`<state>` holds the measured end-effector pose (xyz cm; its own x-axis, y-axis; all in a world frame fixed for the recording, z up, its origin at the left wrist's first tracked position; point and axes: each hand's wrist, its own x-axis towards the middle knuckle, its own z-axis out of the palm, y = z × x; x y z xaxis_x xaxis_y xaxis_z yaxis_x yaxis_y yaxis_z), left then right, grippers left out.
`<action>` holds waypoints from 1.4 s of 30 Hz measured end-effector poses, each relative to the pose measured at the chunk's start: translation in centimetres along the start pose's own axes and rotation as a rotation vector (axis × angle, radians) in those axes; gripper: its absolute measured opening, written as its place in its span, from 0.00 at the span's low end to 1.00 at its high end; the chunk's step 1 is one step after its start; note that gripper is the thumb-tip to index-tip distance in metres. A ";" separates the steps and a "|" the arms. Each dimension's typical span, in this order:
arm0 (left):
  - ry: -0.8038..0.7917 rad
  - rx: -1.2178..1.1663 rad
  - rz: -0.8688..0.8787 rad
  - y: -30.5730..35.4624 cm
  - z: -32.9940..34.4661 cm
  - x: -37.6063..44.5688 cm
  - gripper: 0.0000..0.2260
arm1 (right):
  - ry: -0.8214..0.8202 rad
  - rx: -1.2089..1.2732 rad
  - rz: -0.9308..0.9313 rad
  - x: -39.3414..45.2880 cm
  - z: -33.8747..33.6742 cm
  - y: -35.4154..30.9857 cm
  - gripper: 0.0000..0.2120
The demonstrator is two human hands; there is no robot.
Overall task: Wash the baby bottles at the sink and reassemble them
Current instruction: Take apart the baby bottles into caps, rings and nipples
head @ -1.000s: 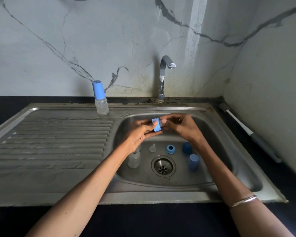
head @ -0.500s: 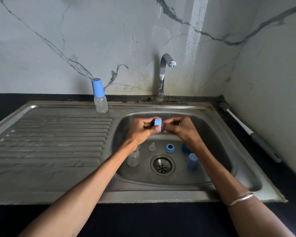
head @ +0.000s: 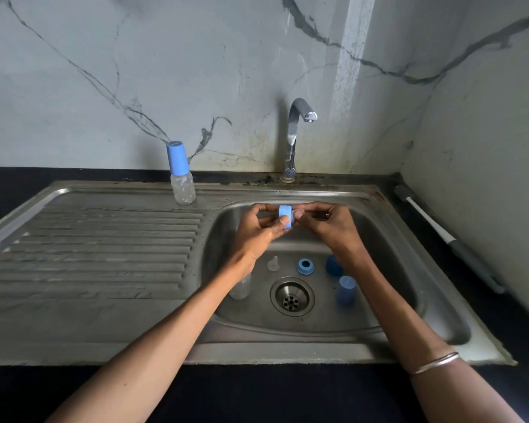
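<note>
Step in hand: reassembly, judged. Both hands over basin [head: 409,257], under tap [head: 300,117]; no water seen running. Left hand [head: 257,230] pinches blue ring [head: 285,217] between thumb and fingers. Right hand [head: 327,224] fingertips curled at ring's right face, probably seating a teat; too small to confirm.

In basin, from drain [head: 292,297]:
- bare bottle [head: 240,288] at 9, part hidden by left wrist
- clear teat [head: 274,264] at 11
- second ring [head: 305,266] at 1
- 2 blue caps [head: 345,290] at 2 to 3

1 finished bottle [head: 180,175] upright on drainboard, 10 o'clock, well apart.

Next: fetch bare bottle, screw ring on. Needs ring held square to the threads.
</note>
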<state>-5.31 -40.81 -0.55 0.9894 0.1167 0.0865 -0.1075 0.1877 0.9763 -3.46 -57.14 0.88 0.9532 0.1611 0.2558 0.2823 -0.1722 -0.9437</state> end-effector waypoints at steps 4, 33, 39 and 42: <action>-0.011 -0.067 -0.022 -0.1 0.2 -0.2 0.05 | 0.118 -0.010 -0.029 -0.1 1.0 0.4 0.08; -0.078 -0.258 -0.202 0.4 -0.4 -0.2 0.06 | -0.210 -0.290 -0.172 0.7 -0.2 -0.1 0.30; -0.077 -0.287 -0.211 0.5 -0.7 -0.1 0.10 | -0.144 -0.308 -0.210 0.6 0.2 -0.1 0.25; -0.056 -0.328 -0.234 0.3 -0.6 0.0 0.05 | -0.135 -0.309 -0.213 0.5 0.1 -0.3 0.25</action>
<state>-5.38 -40.17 -0.40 0.9937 -0.0179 -0.1109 0.1047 0.5051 0.8567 -3.08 -56.94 1.25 0.8526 0.3477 0.3900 0.5113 -0.4016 -0.7598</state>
